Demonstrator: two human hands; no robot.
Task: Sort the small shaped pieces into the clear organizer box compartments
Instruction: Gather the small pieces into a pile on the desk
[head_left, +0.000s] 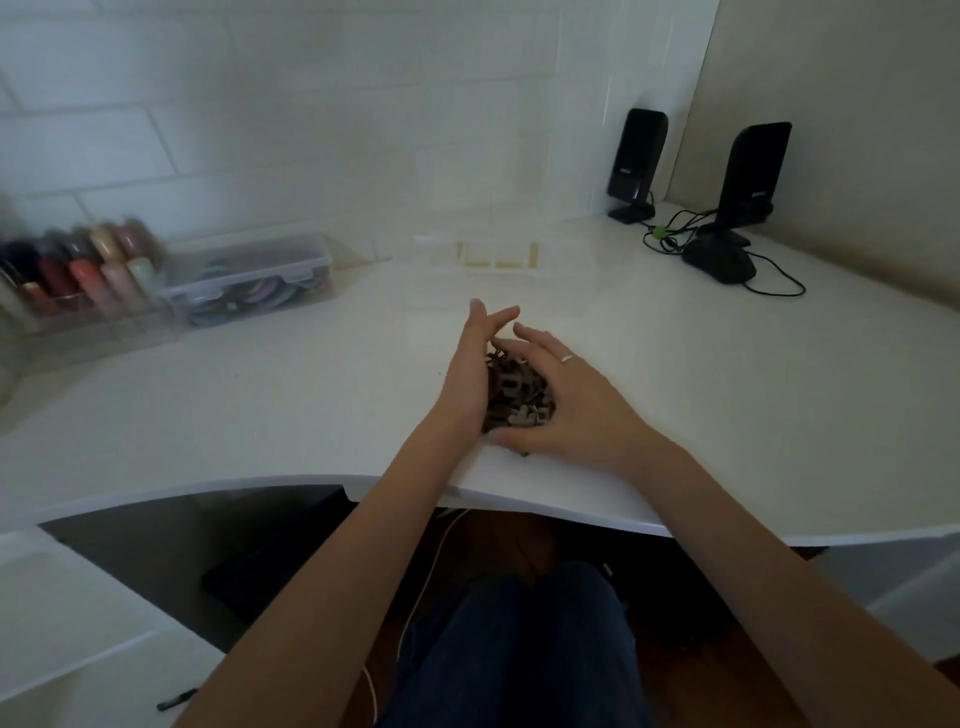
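Note:
A heap of small dark brown shaped pieces (517, 395) lies on the white desk (260, 395) near its front edge. My left hand (470, 364) stands on its edge against the left side of the heap, fingers straight and pointing away from me. My right hand (566, 400) cups the heap's right side with relaxed fingers and a ring on one finger. Together the hands enclose the heap. The clear organizer box (493, 254) stands further back on the desk, faint against the white, with yellowish dividers showing.
At the left stand a clear lidded box of coloured rolls (249, 280) and a rack of small bottles (78, 270). Two black speakers (636, 161) (753, 171), a dark mouse (719, 262) and cables sit at the back right. My legs are under the desk.

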